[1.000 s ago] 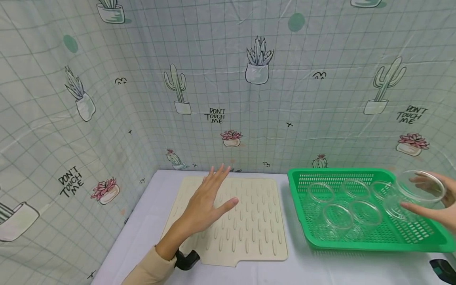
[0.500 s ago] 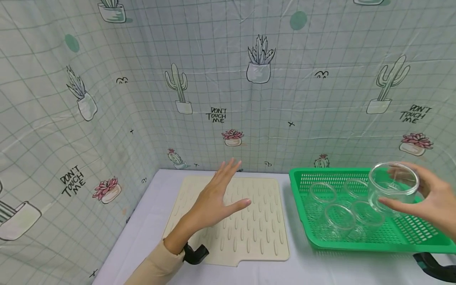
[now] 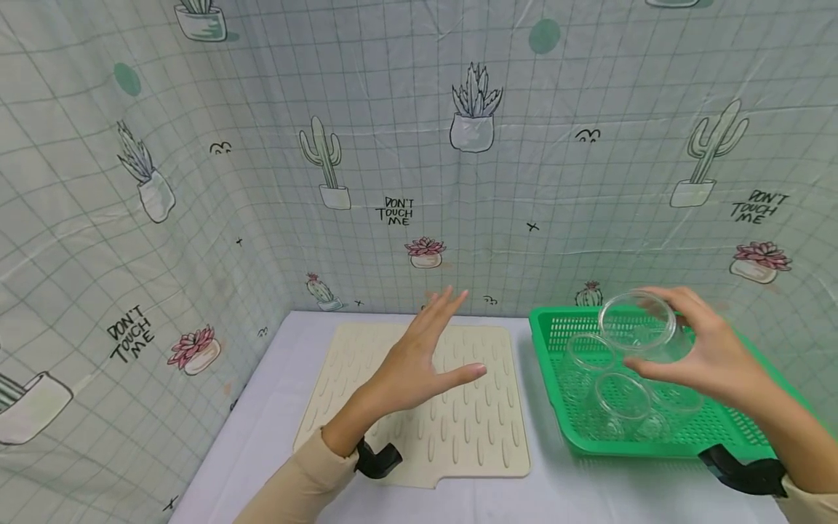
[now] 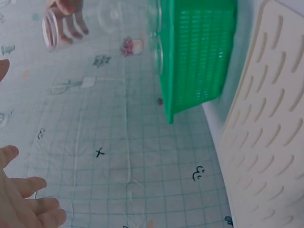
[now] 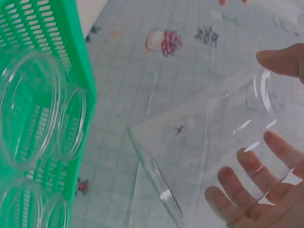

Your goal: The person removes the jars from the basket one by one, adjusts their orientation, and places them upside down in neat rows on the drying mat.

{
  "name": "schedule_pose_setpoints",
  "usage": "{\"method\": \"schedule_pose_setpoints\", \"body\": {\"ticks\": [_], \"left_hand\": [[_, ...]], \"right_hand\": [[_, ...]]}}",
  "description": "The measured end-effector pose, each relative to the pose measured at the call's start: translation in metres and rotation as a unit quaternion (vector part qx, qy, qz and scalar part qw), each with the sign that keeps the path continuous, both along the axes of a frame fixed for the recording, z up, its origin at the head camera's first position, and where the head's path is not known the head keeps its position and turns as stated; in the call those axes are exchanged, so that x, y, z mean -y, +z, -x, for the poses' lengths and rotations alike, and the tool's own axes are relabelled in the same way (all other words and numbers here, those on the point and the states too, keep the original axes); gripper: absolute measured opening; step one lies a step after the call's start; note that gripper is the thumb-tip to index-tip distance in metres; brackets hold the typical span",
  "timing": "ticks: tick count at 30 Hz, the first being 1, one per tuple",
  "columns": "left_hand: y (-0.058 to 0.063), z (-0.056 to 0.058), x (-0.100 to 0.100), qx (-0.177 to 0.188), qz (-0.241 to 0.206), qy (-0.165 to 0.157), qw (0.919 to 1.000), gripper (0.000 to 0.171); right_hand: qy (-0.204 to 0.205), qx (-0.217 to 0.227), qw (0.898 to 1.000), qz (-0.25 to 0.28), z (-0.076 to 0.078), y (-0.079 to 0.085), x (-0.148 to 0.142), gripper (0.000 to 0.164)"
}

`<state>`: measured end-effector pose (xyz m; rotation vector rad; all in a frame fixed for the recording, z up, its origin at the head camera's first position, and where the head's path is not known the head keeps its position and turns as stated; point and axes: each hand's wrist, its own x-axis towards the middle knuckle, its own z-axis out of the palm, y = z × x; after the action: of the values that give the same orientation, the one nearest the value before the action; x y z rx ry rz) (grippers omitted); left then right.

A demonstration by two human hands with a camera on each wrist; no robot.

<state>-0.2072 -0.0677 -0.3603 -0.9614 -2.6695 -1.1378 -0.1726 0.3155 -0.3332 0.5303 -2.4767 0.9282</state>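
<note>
My right hand grips a clear glass by its side, raised above the green basket and tilted a little. In the right wrist view the thumb and curled fingers close round this glass, which looks empty. Several similar clear glasses stand upright in the left part of the green plastic basket; the lifted glass and hand partly hide those behind. Over the beige mat my left hand hovers with fingers and thumb spread, holding nothing. Its fingers show at the left wrist view's lower left.
A white cloth covers the table. The ribbed mat lies left of the basket with a narrow gap between them. A patterned curtain with cactus prints hangs behind and to the left. Black straps sit on both wrists.
My right hand has carried the glass leftward and up from the basket's right side to above the other glasses. My left hand has drifted right and slightly up over the mat, fingers still spread.
</note>
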Motion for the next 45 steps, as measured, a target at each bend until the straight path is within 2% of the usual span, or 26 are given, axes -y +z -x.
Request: {"method": "schedule_pose_setpoints", "body": {"ticks": [9,15,26,33,38,45], "left_hand": [[0.003,0.003,-0.016,-0.001,-0.022,-0.02,0.9996,0.091],[-0.001,0.002,-0.029,0.005,-0.047,-0.03,0.9984,0.091],[-0.007,0.006,-0.046,0.047,-0.137,-0.051,0.9881,0.092],[-0.013,0.008,-0.053,0.063,-0.188,-0.062,0.9782,0.087],[-0.013,0.007,-0.055,0.069,-0.205,-0.061,0.9744,0.085],[-0.012,0.007,-0.057,0.067,-0.207,-0.064,0.974,0.082]], "right_hand": [[0.012,-0.009,0.999,-0.039,0.007,0.001,0.034,0.09],[0.014,-0.016,0.999,-0.046,0.011,-0.002,0.053,0.088],[-0.001,-0.103,0.991,-0.085,0.018,-0.005,0.088,0.085],[-0.007,-0.139,0.985,-0.105,0.022,-0.01,0.105,0.085],[-0.012,-0.165,0.978,-0.123,0.024,-0.016,0.116,0.085],[-0.027,-0.186,0.972,-0.142,0.025,-0.021,0.128,0.087]]}}
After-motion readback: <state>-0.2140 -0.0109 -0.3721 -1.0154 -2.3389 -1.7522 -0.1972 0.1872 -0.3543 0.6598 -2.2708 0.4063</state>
